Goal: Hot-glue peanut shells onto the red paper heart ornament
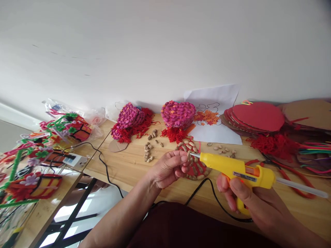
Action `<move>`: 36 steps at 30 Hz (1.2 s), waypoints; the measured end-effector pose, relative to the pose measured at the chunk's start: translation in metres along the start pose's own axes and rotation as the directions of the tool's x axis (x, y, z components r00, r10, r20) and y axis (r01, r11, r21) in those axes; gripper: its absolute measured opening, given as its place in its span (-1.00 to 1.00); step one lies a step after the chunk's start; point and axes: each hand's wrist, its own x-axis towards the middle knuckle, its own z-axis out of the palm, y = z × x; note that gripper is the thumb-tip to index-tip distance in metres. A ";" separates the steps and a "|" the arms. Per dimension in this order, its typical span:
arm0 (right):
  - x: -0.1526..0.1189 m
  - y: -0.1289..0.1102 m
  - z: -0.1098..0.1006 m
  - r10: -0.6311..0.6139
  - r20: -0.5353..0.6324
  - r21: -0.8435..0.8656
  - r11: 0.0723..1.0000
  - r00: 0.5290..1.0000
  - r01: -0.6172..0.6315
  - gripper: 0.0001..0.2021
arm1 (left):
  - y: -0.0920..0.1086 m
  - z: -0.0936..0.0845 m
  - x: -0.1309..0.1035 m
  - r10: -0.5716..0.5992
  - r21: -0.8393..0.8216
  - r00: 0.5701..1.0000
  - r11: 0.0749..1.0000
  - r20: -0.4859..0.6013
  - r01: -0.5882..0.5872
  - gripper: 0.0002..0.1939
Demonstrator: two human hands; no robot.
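My right hand [248, 196] is wrapped round the handle of a yellow hot glue gun [224, 163], with a clear glue stick [301, 187] poking out of its back. Its metal nozzle points left and meets a peanut [189, 156] pinched in the fingertips of my left hand [172, 165]. Just behind and below the nozzle, a red piece [200, 167] lies on the table, with peanuts set in rows and round its edge; my hands and the gun cover part of it. Loose peanuts [148, 151] lie in small groups to the left, more peanuts [223, 149] to the right.
Two pink peanut-covered pieces [178, 113] with red yarn stand by the wall. A white sheet [219, 134] holds orange leaf shapes. Stacked red discs [258, 115] and red-handled scissors [297, 181] are at right. A black cord [106, 168] crosses the table near flower-decorated lanterns [46, 186].
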 end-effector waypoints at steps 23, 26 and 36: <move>0.003 -0.010 0.000 0.057 0.009 -0.058 0.997 0.998 -0.056 -0.49 | 0.000 -0.001 0.000 -0.001 0.009 0.999 1.000 -0.052 0.002 -0.65; 0.004 -0.011 -0.001 0.053 0.015 -0.069 0.996 0.998 -0.052 -0.47 | 0.000 -0.002 0.000 -0.002 0.013 0.999 1.000 -0.053 0.003 -0.65; 0.001 -0.001 0.001 0.024 -0.027 -0.108 0.994 0.999 -0.026 -0.58 | 0.000 -0.001 0.000 -0.010 0.008 0.998 1.000 -0.062 0.010 -0.65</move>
